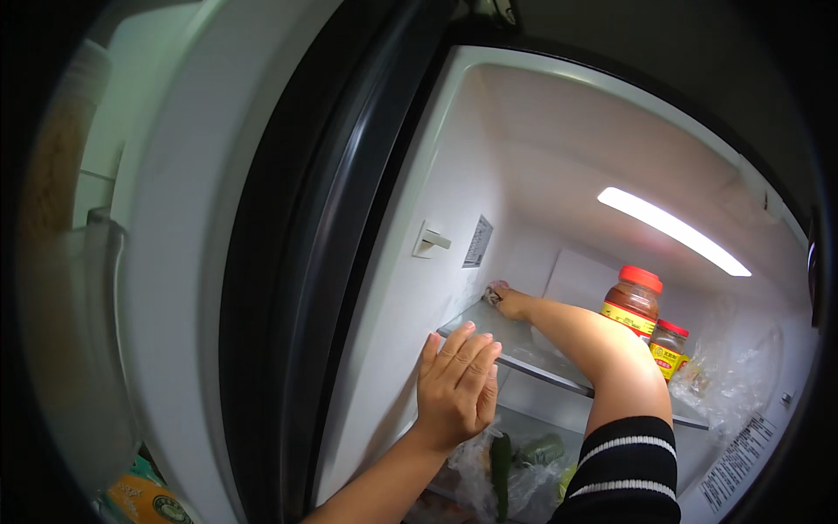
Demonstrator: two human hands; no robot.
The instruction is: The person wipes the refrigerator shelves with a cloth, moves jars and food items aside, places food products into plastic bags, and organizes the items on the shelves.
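My right hand (512,304) reaches deep into an open refrigerator, to the back left of the upper glass shelf (546,360). Its fingers are closed on a small crumpled cloth (495,292), pressed near where the shelf meets the side wall; most of the cloth is hidden. My left hand (458,380) is at the shelf's front left corner, fingers stretched out and holding nothing. Whether it touches the shelf or the wall I cannot tell. Beyond my right forearm stand a large red-lidded jar (632,301) and a smaller red-lidded jar (669,348).
Clear plastic bags (729,384) lie at the shelf's right. Below are bagged vegetables, among them a long green one (500,467). A light switch (434,239) juts from the left wall, and a lamp (672,230) glows above. The dark-edged door (323,236) stands open at left.
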